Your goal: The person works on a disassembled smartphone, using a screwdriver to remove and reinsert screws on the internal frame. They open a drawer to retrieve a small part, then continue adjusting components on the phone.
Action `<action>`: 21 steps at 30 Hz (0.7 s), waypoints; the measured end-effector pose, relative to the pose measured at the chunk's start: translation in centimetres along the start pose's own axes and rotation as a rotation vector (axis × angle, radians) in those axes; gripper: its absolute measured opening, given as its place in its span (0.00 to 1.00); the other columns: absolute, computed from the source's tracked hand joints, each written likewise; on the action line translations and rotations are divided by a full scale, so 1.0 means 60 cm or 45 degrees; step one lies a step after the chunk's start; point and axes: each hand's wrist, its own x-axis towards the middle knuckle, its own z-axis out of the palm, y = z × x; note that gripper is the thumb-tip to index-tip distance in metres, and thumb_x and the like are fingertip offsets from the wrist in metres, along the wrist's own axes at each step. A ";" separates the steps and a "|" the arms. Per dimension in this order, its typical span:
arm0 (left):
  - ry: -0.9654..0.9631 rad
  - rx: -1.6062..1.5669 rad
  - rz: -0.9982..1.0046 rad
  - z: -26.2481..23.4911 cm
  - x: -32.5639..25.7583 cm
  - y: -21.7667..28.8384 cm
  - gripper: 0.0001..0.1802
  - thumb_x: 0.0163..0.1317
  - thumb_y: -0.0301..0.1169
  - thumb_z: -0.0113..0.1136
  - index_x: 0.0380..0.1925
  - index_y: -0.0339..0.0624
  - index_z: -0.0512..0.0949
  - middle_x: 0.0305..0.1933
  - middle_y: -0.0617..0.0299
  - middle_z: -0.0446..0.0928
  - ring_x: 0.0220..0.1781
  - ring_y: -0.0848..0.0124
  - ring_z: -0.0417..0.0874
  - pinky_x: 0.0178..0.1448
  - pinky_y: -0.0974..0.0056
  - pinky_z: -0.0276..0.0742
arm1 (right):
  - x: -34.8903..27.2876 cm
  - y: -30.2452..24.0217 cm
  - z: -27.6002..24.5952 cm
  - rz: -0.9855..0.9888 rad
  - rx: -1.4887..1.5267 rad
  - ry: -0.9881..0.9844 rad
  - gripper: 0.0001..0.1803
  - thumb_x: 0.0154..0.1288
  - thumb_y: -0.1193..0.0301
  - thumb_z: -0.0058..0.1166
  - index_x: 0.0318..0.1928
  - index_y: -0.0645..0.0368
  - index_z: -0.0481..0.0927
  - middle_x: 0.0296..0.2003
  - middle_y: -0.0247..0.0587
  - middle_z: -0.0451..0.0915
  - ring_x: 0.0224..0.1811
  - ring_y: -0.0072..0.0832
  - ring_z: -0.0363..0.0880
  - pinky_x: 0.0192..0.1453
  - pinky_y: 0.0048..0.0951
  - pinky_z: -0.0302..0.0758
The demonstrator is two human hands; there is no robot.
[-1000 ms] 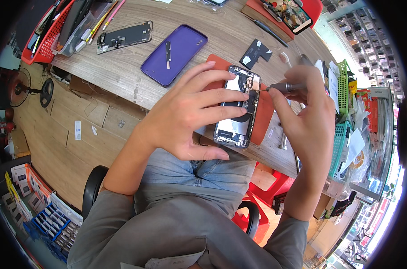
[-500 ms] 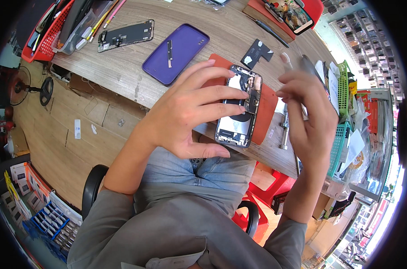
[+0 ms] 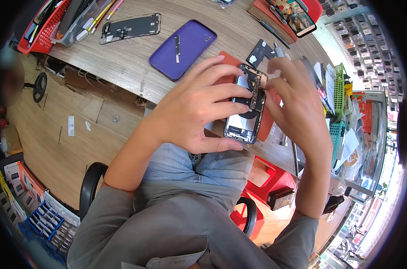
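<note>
An opened smartphone (image 3: pixel 243 127) with bare inner parts lies on an orange-brown mat (image 3: pixel 230 61) at the table edge. My left hand (image 3: pixel 192 101) holds it steady, fingertips spread over its inner parts and thumb at its near end. Close against the phone's right side, my right hand (image 3: pixel 297 92) has its fingers curled together. A slim grey tool (image 3: pixel 279 50) with a thin tip sticks out beyond those fingers, partly hidden by them. What the right fingertips touch inside the phone is too small to tell.
Beyond lie a purple phone case (image 3: pixel 182 54) with a small metal strip (image 3: pixel 177 48) in it, a detached phone screen (image 3: pixel 131 28) and a dark L-shaped part (image 3: pixel 258 52). Another phone (image 3: pixel 297 20) leans at the back. Green baskets (image 3: pixel 339 92) stand right, a red basket (image 3: pixel 35 31) left.
My right hand has come down and left to the phone's right edge, its tool moving with it. My left hand keeps its hold. The whole view has shifted slightly.
</note>
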 end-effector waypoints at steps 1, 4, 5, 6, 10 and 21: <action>0.007 0.000 0.001 0.001 -0.001 0.000 0.31 0.56 0.56 0.84 0.48 0.42 0.92 0.63 0.58 0.88 0.74 0.47 0.80 0.86 0.31 0.66 | 0.005 -0.002 -0.002 -0.018 -0.022 -0.012 0.08 0.63 0.80 0.71 0.40 0.65 0.83 0.59 0.45 0.83 0.54 0.46 0.81 0.59 0.48 0.80; 0.014 -0.006 0.009 0.003 -0.005 -0.003 0.33 0.56 0.57 0.83 0.49 0.42 0.93 0.63 0.57 0.88 0.75 0.45 0.79 0.86 0.29 0.65 | 0.015 -0.010 -0.003 -0.063 -0.100 -0.051 0.07 0.62 0.81 0.69 0.39 0.66 0.83 0.58 0.44 0.83 0.55 0.46 0.81 0.59 0.49 0.80; 0.006 -0.013 0.015 0.005 -0.007 -0.007 0.34 0.55 0.58 0.83 0.51 0.42 0.93 0.65 0.56 0.88 0.76 0.43 0.79 0.86 0.27 0.64 | 0.018 -0.012 -0.004 -0.070 -0.135 -0.064 0.07 0.62 0.82 0.68 0.38 0.66 0.83 0.57 0.44 0.83 0.55 0.46 0.81 0.59 0.49 0.81; -0.002 -0.020 0.021 0.006 -0.008 -0.008 0.36 0.54 0.59 0.83 0.53 0.42 0.93 0.67 0.56 0.88 0.76 0.41 0.79 0.86 0.25 0.64 | 0.020 -0.015 -0.004 -0.077 -0.169 -0.078 0.06 0.62 0.82 0.68 0.38 0.67 0.83 0.57 0.44 0.83 0.55 0.47 0.81 0.60 0.49 0.81; 0.079 -0.003 0.030 0.008 -0.005 -0.004 0.31 0.58 0.58 0.82 0.46 0.41 0.94 0.60 0.57 0.89 0.74 0.49 0.80 0.87 0.33 0.65 | 0.030 -0.022 0.000 -0.123 -0.270 -0.146 0.03 0.63 0.80 0.64 0.37 0.67 0.84 0.55 0.43 0.82 0.56 0.45 0.80 0.62 0.47 0.81; 0.049 -0.014 0.043 0.010 -0.011 -0.011 0.33 0.58 0.58 0.81 0.51 0.42 0.93 0.65 0.55 0.88 0.76 0.42 0.79 0.86 0.26 0.64 | 0.040 -0.004 0.001 -0.189 -0.245 -0.187 0.07 0.57 0.77 0.66 0.37 0.68 0.87 0.54 0.43 0.81 0.57 0.43 0.79 0.62 0.44 0.84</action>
